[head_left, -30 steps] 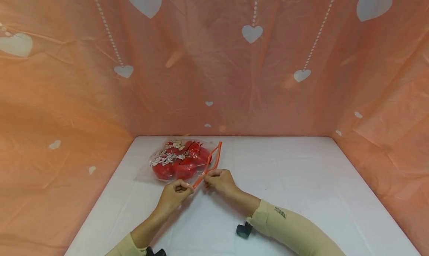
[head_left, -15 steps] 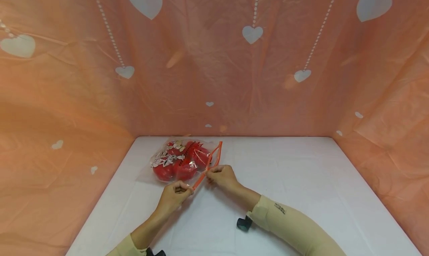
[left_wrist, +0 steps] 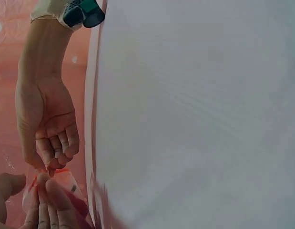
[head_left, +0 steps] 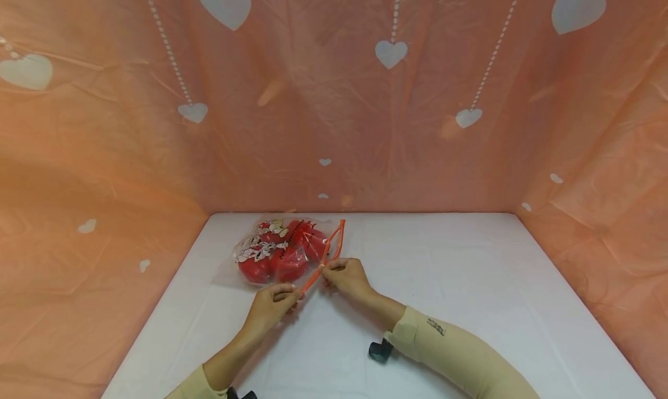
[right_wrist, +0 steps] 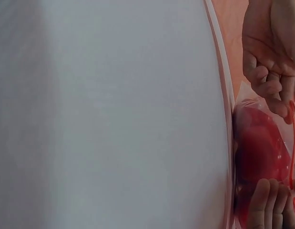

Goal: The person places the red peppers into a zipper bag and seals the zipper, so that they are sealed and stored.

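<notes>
A clear zip bag printed with cartoon figures lies at the back left of the table, with several glossy red rounded things inside. Along its right side runs an orange zip strip, parted into two lines toward the far end. My left hand pinches the strip's near end. A little farther along, my right hand pinches it between thumb and fingers. The right wrist view shows the strip between both hands; the left wrist view catches the bag only partly behind the fingers.
A white-covered table extends to the right of the bag. Orange sheeting with white hearts encloses the back and sides. A dark wrist camera hangs below the right sleeve.
From one second ago, my right hand has shifted slightly up and right along the orange strip. My left hand stays at the near end, and the bag barely moves.
</notes>
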Demonstrator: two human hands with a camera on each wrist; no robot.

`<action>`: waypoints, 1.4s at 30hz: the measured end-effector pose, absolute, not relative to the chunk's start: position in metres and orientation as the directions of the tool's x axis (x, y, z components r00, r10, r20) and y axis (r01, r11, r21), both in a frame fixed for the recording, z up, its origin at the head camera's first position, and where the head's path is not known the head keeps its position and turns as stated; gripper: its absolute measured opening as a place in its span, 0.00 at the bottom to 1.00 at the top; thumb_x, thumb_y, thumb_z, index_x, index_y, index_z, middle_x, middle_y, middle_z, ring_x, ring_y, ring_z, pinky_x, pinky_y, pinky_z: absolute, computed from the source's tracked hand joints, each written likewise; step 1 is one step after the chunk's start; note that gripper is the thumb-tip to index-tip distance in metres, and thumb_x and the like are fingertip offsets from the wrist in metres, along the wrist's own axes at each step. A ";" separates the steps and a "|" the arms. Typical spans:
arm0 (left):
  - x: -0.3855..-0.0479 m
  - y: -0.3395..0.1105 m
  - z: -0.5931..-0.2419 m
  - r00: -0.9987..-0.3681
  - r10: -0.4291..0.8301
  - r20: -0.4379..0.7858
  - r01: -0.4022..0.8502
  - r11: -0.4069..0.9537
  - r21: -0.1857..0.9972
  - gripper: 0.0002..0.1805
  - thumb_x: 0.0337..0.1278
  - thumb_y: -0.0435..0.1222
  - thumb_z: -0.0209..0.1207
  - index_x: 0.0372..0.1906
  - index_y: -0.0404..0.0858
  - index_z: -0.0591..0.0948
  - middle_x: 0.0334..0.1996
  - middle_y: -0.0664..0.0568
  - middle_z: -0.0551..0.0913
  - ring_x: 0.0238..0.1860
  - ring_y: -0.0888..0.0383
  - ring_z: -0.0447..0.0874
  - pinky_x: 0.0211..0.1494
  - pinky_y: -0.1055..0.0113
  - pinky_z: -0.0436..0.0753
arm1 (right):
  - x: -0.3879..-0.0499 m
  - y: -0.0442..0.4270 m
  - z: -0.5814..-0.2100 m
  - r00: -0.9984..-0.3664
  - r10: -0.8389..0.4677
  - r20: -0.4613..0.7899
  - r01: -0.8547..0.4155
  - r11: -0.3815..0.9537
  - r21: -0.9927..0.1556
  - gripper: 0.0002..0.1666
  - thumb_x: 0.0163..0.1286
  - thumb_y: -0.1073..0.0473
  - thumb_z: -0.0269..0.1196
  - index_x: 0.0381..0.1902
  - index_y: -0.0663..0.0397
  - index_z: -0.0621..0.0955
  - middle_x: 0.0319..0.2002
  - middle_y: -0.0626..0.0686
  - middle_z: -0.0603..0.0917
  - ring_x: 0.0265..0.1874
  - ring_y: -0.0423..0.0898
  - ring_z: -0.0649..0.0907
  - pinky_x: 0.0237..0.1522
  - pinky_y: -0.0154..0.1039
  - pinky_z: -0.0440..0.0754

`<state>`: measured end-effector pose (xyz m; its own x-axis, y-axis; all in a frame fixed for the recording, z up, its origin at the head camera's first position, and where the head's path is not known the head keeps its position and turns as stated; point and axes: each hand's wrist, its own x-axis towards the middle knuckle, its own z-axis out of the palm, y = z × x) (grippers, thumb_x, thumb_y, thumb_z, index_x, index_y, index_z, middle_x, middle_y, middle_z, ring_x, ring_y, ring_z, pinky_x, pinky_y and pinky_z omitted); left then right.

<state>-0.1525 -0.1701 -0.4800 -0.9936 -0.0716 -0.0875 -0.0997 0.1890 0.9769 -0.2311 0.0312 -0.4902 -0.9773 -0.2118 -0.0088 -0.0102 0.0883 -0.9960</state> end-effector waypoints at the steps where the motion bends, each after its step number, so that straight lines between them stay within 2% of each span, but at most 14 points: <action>1: -0.153 -0.170 -0.480 -0.994 -0.067 -0.089 -0.101 0.190 0.977 0.10 0.71 0.31 0.68 0.47 0.25 0.87 0.35 0.40 0.92 0.33 0.56 0.89 0.36 0.68 0.87 | -0.231 0.031 -0.490 -0.977 -0.213 -0.005 -0.014 0.090 -0.996 0.11 0.71 0.64 0.71 0.39 0.71 0.88 0.27 0.62 0.89 0.23 0.42 0.86 0.27 0.39 0.87; 5: -0.153 -0.170 -0.480 -0.994 -0.067 -0.085 -0.097 0.209 0.973 0.10 0.69 0.33 0.70 0.45 0.28 0.89 0.34 0.42 0.92 0.30 0.57 0.87 0.31 0.70 0.83 | -0.230 0.030 -0.488 -0.977 -0.214 0.010 -0.034 0.107 -0.994 0.11 0.71 0.63 0.72 0.38 0.70 0.88 0.26 0.61 0.89 0.22 0.42 0.86 0.26 0.39 0.87; 11: -0.155 -0.167 -0.482 -0.992 -0.101 -0.073 -0.094 0.227 0.969 0.06 0.66 0.31 0.71 0.37 0.31 0.88 0.28 0.46 0.90 0.25 0.61 0.77 0.23 0.71 0.71 | -0.233 0.028 -0.484 -0.977 -0.205 0.053 -0.086 0.156 -0.984 0.09 0.70 0.64 0.73 0.34 0.69 0.88 0.24 0.58 0.89 0.21 0.43 0.86 0.24 0.39 0.86; 16: -0.154 -0.166 -0.481 -0.992 -0.101 -0.077 -0.097 0.211 0.973 0.06 0.66 0.31 0.71 0.35 0.32 0.88 0.27 0.46 0.89 0.25 0.63 0.75 0.23 0.71 0.71 | -0.238 0.031 -0.483 -0.975 -0.220 0.042 -0.078 0.157 -0.984 0.09 0.70 0.65 0.72 0.34 0.69 0.88 0.24 0.56 0.89 0.22 0.42 0.87 0.24 0.36 0.85; 21: -0.152 -0.165 -0.481 -0.991 -0.098 -0.091 -0.110 0.208 0.972 0.06 0.64 0.32 0.72 0.34 0.33 0.87 0.27 0.46 0.90 0.24 0.61 0.76 0.24 0.72 0.71 | -0.248 0.037 -0.484 -0.980 -0.196 0.031 -0.060 0.143 -0.988 0.09 0.70 0.65 0.72 0.34 0.70 0.88 0.26 0.60 0.90 0.22 0.44 0.88 0.26 0.38 0.87; 28: -0.152 -0.164 -0.482 -0.992 -0.102 -0.072 -0.091 0.194 0.977 0.06 0.64 0.31 0.72 0.34 0.32 0.87 0.29 0.43 0.90 0.24 0.59 0.77 0.23 0.72 0.71 | -0.257 0.041 -0.482 -0.986 -0.166 0.029 -0.054 0.149 -0.987 0.08 0.70 0.65 0.71 0.35 0.69 0.89 0.26 0.59 0.90 0.23 0.44 0.88 0.26 0.39 0.87; 35: -0.151 -0.162 -0.482 -0.992 -0.088 -0.086 -0.100 0.173 0.980 0.06 0.65 0.30 0.71 0.34 0.31 0.86 0.31 0.43 0.91 0.24 0.62 0.75 0.23 0.72 0.70 | -0.270 0.044 -0.483 -0.991 -0.133 0.013 -0.032 0.146 -0.989 0.08 0.71 0.66 0.70 0.34 0.69 0.88 0.25 0.57 0.89 0.23 0.45 0.88 0.27 0.41 0.88; 42: -0.151 -0.161 -0.483 -0.994 -0.078 -0.072 -0.085 0.176 0.981 0.07 0.65 0.30 0.72 0.35 0.30 0.86 0.31 0.44 0.91 0.24 0.61 0.77 0.24 0.72 0.71 | -0.280 0.049 -0.479 -0.993 -0.115 0.006 -0.025 0.166 -0.986 0.09 0.71 0.66 0.70 0.36 0.70 0.88 0.28 0.61 0.90 0.25 0.49 0.90 0.29 0.44 0.90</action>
<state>-0.1513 -0.1612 -0.4828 -0.9944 -0.0776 -0.0718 -0.0846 0.1765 0.9807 -0.2798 0.0490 -0.4790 -0.9933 -0.1154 0.0058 -0.0251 0.1661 -0.9858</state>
